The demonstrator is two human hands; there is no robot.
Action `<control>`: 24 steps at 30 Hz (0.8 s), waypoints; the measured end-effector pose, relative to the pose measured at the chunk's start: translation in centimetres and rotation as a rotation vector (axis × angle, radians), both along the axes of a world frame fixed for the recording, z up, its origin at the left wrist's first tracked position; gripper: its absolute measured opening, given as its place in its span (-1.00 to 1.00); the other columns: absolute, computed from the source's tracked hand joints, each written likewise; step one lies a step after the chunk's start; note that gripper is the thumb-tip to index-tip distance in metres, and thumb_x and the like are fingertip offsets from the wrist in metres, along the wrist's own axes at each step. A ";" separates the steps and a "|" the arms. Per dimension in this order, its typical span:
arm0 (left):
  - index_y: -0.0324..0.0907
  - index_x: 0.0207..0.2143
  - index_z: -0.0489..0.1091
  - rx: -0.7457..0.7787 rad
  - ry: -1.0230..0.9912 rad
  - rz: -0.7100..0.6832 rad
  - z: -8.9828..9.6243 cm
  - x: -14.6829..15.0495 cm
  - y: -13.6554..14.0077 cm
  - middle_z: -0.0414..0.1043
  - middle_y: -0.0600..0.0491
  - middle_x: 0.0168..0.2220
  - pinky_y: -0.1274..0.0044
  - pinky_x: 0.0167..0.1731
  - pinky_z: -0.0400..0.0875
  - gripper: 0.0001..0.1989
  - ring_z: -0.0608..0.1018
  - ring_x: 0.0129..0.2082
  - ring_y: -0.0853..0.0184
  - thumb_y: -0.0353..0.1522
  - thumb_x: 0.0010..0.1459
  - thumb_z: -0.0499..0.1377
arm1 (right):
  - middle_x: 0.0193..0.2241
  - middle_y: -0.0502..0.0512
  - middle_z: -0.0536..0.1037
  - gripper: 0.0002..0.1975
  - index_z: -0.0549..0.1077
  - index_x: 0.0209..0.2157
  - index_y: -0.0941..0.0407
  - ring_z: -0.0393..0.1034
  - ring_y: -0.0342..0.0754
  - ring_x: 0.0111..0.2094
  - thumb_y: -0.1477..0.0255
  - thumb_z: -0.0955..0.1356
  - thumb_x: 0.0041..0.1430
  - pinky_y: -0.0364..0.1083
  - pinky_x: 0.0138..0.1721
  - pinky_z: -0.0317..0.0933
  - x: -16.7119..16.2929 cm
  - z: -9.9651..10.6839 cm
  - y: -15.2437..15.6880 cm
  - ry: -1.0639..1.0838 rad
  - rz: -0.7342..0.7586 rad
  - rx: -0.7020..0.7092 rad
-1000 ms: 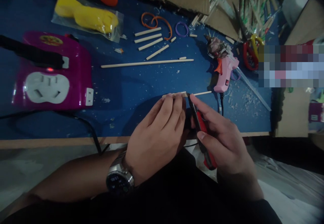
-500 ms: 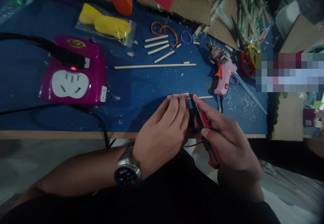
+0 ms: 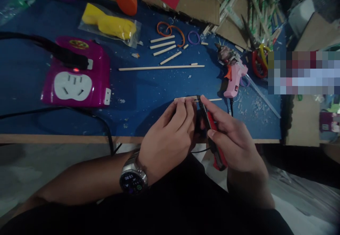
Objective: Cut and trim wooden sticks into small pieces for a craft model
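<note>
My left hand (image 3: 168, 132), with a watch on its wrist, has its fingertips pressed together on a thin wooden stick (image 3: 215, 99) near the table's front edge. Part of the stick is hidden under the fingers; its right end sticks out past the tool. In my right hand (image 3: 233, 139) is a red and black utility knife (image 3: 211, 123), its tip end against the stick just right of my left fingers. Beyond the hands lie a long wooden stick (image 3: 159, 68) and several short cut sticks (image 3: 164, 50).
A pink glue gun (image 3: 233, 81) with a clear glue stick lies to the right, near scissors (image 3: 259, 63). On the left stands a purple power socket (image 3: 102, 72) with black cables. A yellow item in a bag (image 3: 114, 26), orange rings (image 3: 170, 29) and cardboard (image 3: 202, 10) are farther back.
The knife's handle end has swung slightly left and up. The head view has shifted a little; my left hand keeps its place on the stick.
</note>
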State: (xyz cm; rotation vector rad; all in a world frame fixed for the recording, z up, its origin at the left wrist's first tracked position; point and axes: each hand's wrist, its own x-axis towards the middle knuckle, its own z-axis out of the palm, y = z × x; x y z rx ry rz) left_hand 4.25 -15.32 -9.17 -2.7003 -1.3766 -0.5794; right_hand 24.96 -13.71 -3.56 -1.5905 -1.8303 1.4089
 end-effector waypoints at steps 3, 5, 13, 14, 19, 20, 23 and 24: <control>-0.71 0.42 0.24 -0.016 0.001 0.003 0.1 0.0 0.0 0.40 -0.48 0.39 0.18 0.40 0.44 -0.32 0.48 0.37 -0.15 -0.28 0.49 0.12 | 0.00 0.07 0.66 -0.31 0.20 0.57 -0.11 0.61 0.07 -0.08 0.44 0.31 0.49 0.11 0.07 0.56 -0.1 0.3 -0.6 -0.023 0.005 0.028; -0.72 0.42 0.22 -0.032 0.011 -0.001 0.3 0.0 0.1 0.39 -0.48 0.39 0.18 0.41 0.43 -0.31 0.48 0.37 -0.14 -0.28 0.50 0.11 | 0.06 0.09 0.66 -0.32 0.20 0.57 -0.10 0.62 0.11 0.00 0.43 0.30 0.50 0.14 0.15 0.55 -0.2 0.5 -1.0 -0.019 0.003 0.029; -0.72 0.42 0.24 -0.013 0.024 -0.011 0.3 -0.2 0.1 0.40 -0.49 0.39 0.17 0.39 0.45 -0.33 0.48 0.37 -0.14 -0.29 0.51 0.09 | 0.05 0.06 0.69 -0.31 0.20 0.57 -0.12 0.66 0.13 -0.04 0.40 0.31 0.49 0.15 0.04 0.61 -0.3 0.2 -0.7 -0.028 -0.041 -0.001; -0.70 0.42 0.24 -0.015 0.012 -0.013 0.2 -0.2 0.1 0.40 -0.48 0.39 0.17 0.39 0.45 -0.34 0.48 0.38 -0.13 -0.29 0.51 0.09 | 0.02 0.05 0.69 -0.31 0.20 0.57 -0.13 0.66 0.12 -0.07 0.41 0.31 0.48 0.13 -0.03 0.63 -0.3 0.1 -0.5 -0.025 -0.043 -0.009; -0.70 0.41 0.25 -0.005 0.002 -0.007 0.1 -0.1 0.0 0.41 -0.47 0.38 0.19 0.40 0.43 -0.34 0.48 0.37 -0.13 -0.30 0.50 0.11 | 0.06 0.05 0.69 -0.31 0.20 0.57 -0.10 0.65 0.10 -0.09 0.40 0.31 0.49 0.13 -0.02 0.62 -0.5 0.0 -0.1 -0.024 -0.036 0.004; -0.69 0.42 0.24 -0.011 0.006 -0.003 0.1 -0.1 0.0 0.40 -0.47 0.39 0.18 0.40 0.43 -0.34 0.48 0.38 -0.12 -0.30 0.50 0.09 | 0.10 0.05 0.68 -0.32 0.21 0.57 -0.10 0.65 0.10 -0.07 0.40 0.31 0.49 0.14 0.03 0.61 -0.5 0.1 -0.3 -0.026 -0.036 0.011; -0.68 0.44 0.22 -0.030 0.017 -0.001 0.2 -0.1 0.0 0.39 -0.47 0.40 0.17 0.39 0.44 -0.33 0.47 0.38 -0.12 -0.28 0.52 0.06 | 0.19 0.05 0.65 -0.33 0.23 0.56 -0.10 0.63 0.12 0.03 0.41 0.31 0.49 0.18 0.14 0.57 -0.4 0.4 -0.9 -0.036 -0.030 0.036; -0.69 0.44 0.21 -0.032 0.022 -0.003 0.2 -0.1 0.1 0.39 -0.47 0.40 0.17 0.40 0.43 -0.32 0.47 0.37 -0.13 -0.27 0.52 0.06 | 0.19 0.05 0.65 -0.33 0.23 0.56 -0.11 0.63 0.13 0.05 0.42 0.31 0.49 0.18 0.17 0.56 -0.3 0.5 -1.1 -0.041 -0.025 0.041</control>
